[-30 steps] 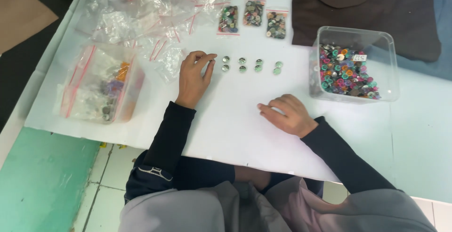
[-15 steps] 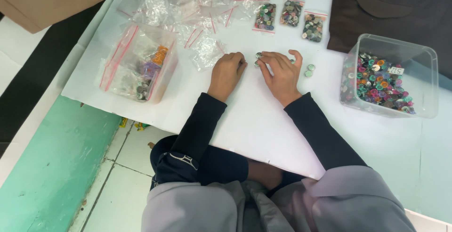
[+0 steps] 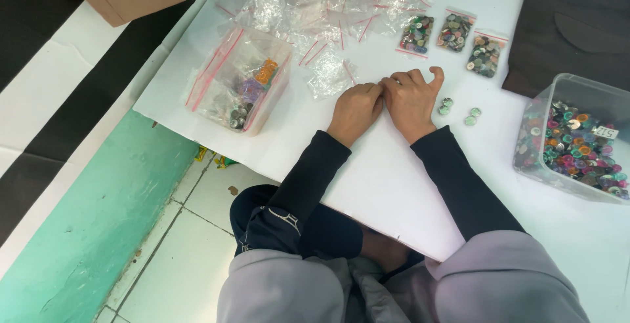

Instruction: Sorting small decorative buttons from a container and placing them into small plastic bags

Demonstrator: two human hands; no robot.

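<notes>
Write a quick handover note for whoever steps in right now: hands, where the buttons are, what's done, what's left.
Left hand and right hand: both knuckles-up on the white sheet, pressed side by side; whatever is under the fingers is hidden.
Loose buttons: four lie just right of the right hand.
Tub at far right holds mixed buttons.
Done: three small filled bags lie in a row above the hands; a big zip bag of packets lies left.
Left: empty bags piled at the top, tub well filled.
</notes>
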